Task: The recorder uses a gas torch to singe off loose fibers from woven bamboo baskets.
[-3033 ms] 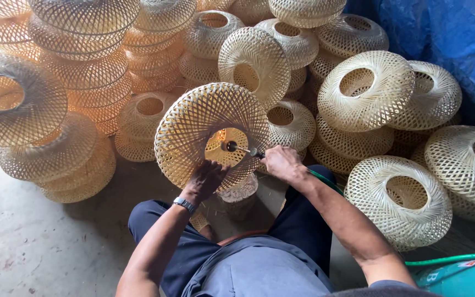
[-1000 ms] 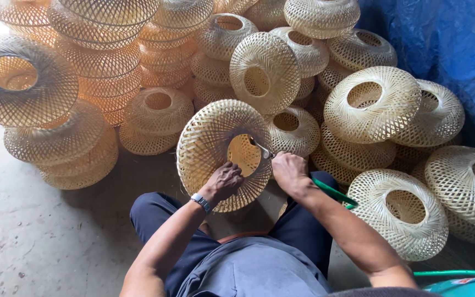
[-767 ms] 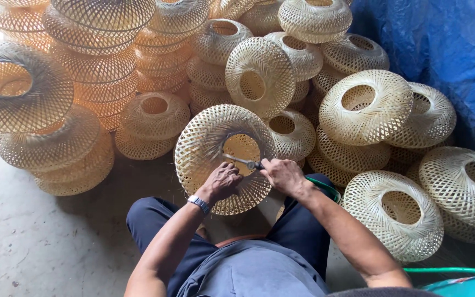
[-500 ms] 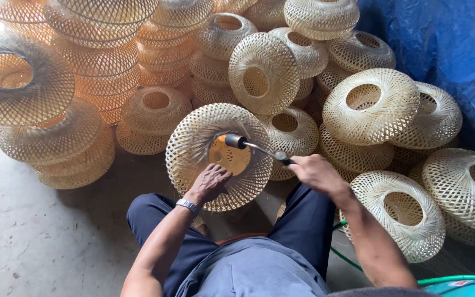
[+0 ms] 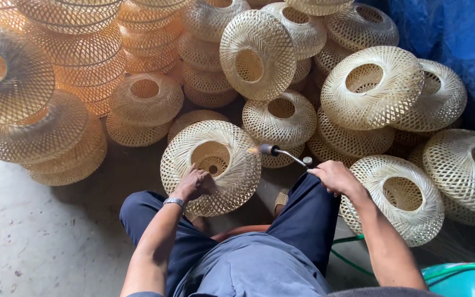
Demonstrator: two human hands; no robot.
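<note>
My left hand (image 5: 194,184) grips the lower rim of a round woven bamboo shade (image 5: 180,159), held tilted with its central hole facing up between my knees. My right hand (image 5: 333,176) is closed on the handle of a small gas torch (image 5: 281,153). The torch's dark nozzle points left at the shade's right edge, where a small flame shows. A watch sits on my left wrist. I sit low, with dark blue trousers on both legs.
Many woven bamboo shades are stacked and piled around: tall stacks (image 5: 72,49) at the left, loose ones (image 5: 380,88) at the right. A blue tarp (image 5: 457,44) hangs at the back right. A green hose (image 5: 353,261) and a teal tub (image 5: 463,280) lie at the lower right.
My right hand has drawn the torch back to the right, from over the shade's centre to its right edge. My left hand has turned the shade a little and keeps hold.
</note>
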